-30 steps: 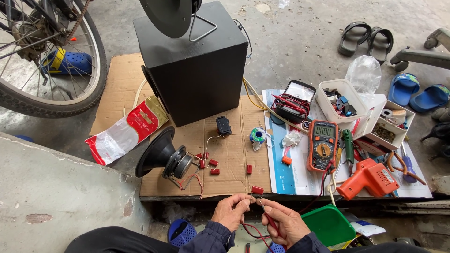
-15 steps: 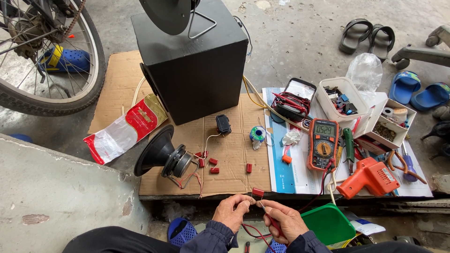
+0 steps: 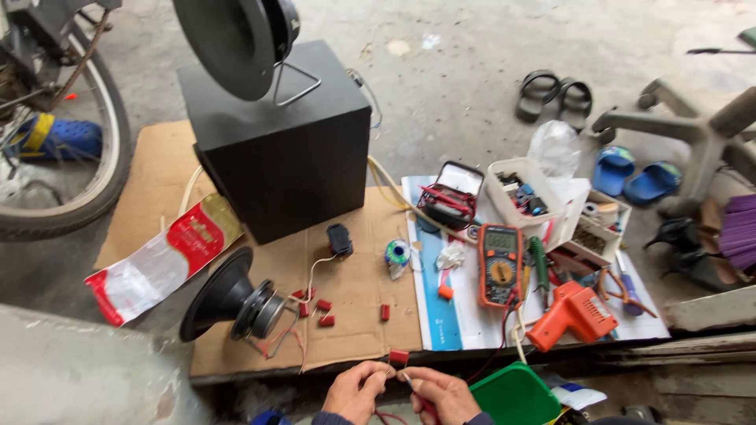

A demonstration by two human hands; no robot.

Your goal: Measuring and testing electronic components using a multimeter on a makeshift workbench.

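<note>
At the bottom centre of the frame, your left hand [image 3: 356, 391] pinched a small red capacitor [image 3: 398, 358] by its lead, while your right hand [image 3: 442, 393] was closed on a red probe [image 3: 421, 400] whose tip met that lead. The part sat just off the cardboard sheet [image 3: 354, 299], below the orange multimeter [image 3: 501, 264]. You did well to keep fingers off the bare metal, hold the tip firmly on the lead, and keep the meter's face in view.
</note>
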